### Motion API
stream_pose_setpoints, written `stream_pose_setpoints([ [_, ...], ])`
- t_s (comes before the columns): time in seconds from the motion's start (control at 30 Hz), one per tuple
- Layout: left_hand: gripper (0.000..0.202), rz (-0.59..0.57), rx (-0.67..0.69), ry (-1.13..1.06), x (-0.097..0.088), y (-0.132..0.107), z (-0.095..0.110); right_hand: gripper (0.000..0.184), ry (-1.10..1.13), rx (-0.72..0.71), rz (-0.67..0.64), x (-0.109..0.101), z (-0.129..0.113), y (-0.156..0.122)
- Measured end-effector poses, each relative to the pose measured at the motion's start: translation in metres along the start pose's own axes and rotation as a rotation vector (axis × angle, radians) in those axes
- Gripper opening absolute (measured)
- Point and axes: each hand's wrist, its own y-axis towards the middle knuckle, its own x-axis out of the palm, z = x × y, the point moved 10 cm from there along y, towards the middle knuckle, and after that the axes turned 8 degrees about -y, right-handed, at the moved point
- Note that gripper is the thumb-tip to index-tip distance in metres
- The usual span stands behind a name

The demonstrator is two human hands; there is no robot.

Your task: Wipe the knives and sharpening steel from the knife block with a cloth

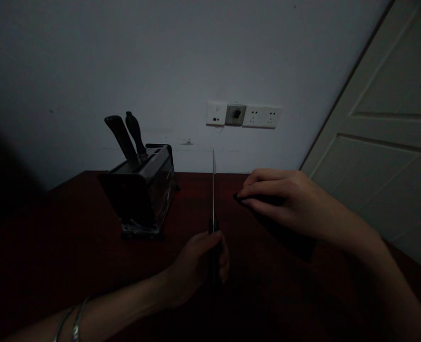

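Note:
My left hand [199,263] is closed round the black handle of a knife [213,190], whose thin blade points away from me, seen edge-on above the dark red table [71,237]. My right hand [285,202] lies to the right of the blade, fingers curled over a small dark object [258,199] on the table that I cannot make out. A knife block [142,190] with clear sides stands left of the blade, with two black handles [126,135] sticking up from it.
A pale wall rises behind the table with a row of sockets and a switch [244,115]. A white panelled door [391,142] is at the right. Thin bracelets [71,323] circle my left wrist. The scene is dim.

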Motion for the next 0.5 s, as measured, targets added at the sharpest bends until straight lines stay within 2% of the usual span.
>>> stream_pose_setpoints([
  [0.2, 0.027, 0.127, 0.029, 0.148, -0.017, 0.004, 0.003, 0.018, -0.005, 0.005, 0.011, -0.001, 0.000, 0.000],
  [0.33, 0.028, 0.225, 0.068, 0.343, -0.023, 0.002, 0.011, 0.018, -0.010, -0.002, 0.009, 0.000, 0.000, 0.001],
  [0.5, 0.027, 0.224, 0.134, 0.562, -0.018, -0.001, 0.021, 0.019, 0.032, -0.028, 0.006, 0.000, -0.005, 0.001],
])
